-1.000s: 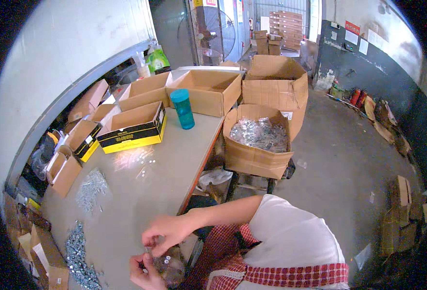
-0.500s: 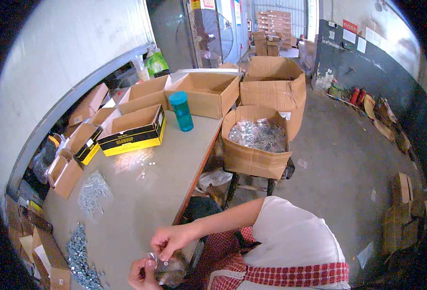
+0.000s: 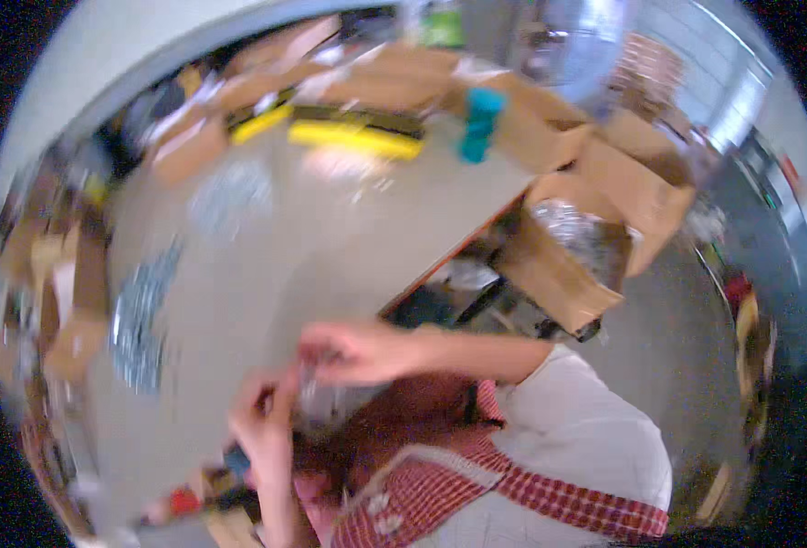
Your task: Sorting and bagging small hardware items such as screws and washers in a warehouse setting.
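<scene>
At the near edge of the table, my two hands are close together around a small clear plastic bag (image 3: 319, 395). My left hand (image 3: 267, 416) is closed on one side of the bag, its fingers curled. My right hand (image 3: 349, 353) reaches across from the right and pinches the bag's upper part. Motion smears the fingers and the bag, so the contents cannot be made out. Left of my hands lies a pile of small shiny metal parts (image 3: 141, 320). Farther off is a heap of pale, thin pieces (image 3: 232, 194).
Yellow-and-black cartons (image 3: 358, 135) and brown boxes line the table's (image 3: 257, 274) far side. A teal bottle (image 3: 481, 126) stands beside them. To the right, an open carton (image 3: 550, 274) holds clear plastic bags, with a larger carton (image 3: 636, 183) behind it.
The view has tilted and swung, blurring the scene; the table and boxes appear turned and higher. My hands still hold the clear bag and now show higher in the picture, with more left forearm visible.
</scene>
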A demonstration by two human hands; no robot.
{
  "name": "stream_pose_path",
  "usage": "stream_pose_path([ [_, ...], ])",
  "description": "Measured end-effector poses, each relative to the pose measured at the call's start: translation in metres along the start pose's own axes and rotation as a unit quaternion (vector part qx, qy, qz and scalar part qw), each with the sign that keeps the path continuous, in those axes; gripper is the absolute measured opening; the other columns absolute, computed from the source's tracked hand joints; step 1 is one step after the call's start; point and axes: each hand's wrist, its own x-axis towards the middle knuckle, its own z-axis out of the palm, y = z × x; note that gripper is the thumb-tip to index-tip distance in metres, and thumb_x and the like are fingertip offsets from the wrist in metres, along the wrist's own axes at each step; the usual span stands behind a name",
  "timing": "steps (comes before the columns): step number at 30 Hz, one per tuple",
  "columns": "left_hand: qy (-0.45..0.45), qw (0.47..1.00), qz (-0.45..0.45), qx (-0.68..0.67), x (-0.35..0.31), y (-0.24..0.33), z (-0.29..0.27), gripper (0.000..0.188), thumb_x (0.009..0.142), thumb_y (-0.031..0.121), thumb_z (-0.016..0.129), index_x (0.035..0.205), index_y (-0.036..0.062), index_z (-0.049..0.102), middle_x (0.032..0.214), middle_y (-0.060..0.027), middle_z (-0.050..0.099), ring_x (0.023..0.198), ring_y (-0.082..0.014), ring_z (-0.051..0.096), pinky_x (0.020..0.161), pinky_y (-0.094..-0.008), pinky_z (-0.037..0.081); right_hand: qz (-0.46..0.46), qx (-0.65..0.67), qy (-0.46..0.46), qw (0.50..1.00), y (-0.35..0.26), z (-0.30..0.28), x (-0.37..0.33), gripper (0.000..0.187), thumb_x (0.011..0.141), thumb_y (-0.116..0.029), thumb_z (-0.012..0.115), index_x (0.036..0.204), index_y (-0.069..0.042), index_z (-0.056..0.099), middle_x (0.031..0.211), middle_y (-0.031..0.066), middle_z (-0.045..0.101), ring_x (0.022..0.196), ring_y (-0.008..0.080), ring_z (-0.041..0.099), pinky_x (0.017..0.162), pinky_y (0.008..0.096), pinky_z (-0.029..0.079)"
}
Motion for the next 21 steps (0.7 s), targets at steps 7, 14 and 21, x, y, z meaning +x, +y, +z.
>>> stream_pose_path([
  [7,0.09,0.993,0.044,-0.065,0.001,0.018,-0.009,0.018,0.087,0.001,0.069,0.104,0.0004,0.065,0.092,-0.0042,0.068,0.082,-0.0092,0.062,0.075,-0.0248,0.051,-0.214,-0.227,0.08,0.947,-0.071,-0.014,0.041,0.038,0.076,-0.004,0.067,0.113,-0.009,0.06,0.11,0.0054,0.062,0.116,0.0269,0.055,0.114,0.0559,0.024],
  [14,0.076,0.988,0.051,-0.12,-0.011,0.003,-0.012,0.023,0.085,-0.003,0.069,0.107,0.0007,0.06,0.093,-0.0056,0.068,0.084,-0.0104,0.065,0.075,-0.0241,0.052,-0.187,-0.262,0.061,0.945,-0.064,0.012,0.045,0.039,0.07,-0.005,0.066,0.109,-0.01,0.06,0.106,0.0071,0.061,0.116,0.0284,0.053,0.114,0.059,0.017],
  [21,0.101,0.988,0.074,-0.093,-0.01,-0.006,-0.015,0.025,0.086,-0.004,0.069,0.109,-0.0007,0.059,0.096,-0.0072,0.069,0.085,-0.012,0.066,0.076,-0.0256,0.053,-0.191,-0.297,0.051,0.934,-0.072,0.017,0.058,0.032,0.069,-0.006,0.068,0.1,-0.008,0.06,0.099,0.0077,0.063,0.113,0.0299,0.054,0.113,0.0634,0.016],
])
